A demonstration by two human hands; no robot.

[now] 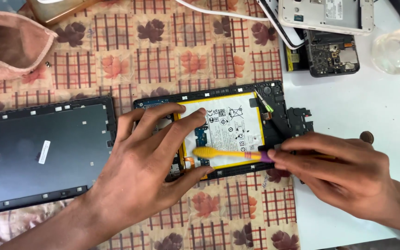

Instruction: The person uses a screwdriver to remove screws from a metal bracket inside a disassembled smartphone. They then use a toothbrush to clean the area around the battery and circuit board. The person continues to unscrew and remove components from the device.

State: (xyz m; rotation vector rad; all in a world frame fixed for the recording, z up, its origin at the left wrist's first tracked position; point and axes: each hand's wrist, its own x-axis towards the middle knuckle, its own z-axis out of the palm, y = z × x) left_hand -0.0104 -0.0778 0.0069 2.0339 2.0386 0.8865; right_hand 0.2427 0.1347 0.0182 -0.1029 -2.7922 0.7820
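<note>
The tablet [223, 132] lies opened, its back cover [42, 153] set aside, while the left hand [146, 162] steadies it with spread fingers and the right hand [343, 173] pinches a yellow toothbrush [223, 153], brushing seemingly unfinished.

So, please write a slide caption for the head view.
Left hand steadies opened black tablet; right hand holds yellow toothbrush over its white battery.

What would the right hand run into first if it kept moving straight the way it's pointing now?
The right hand points left, holding a yellow toothbrush over the opened tablet. Going straight on, the brush head would likely meet the left hand, whose fingers rest on the battery.
</note>
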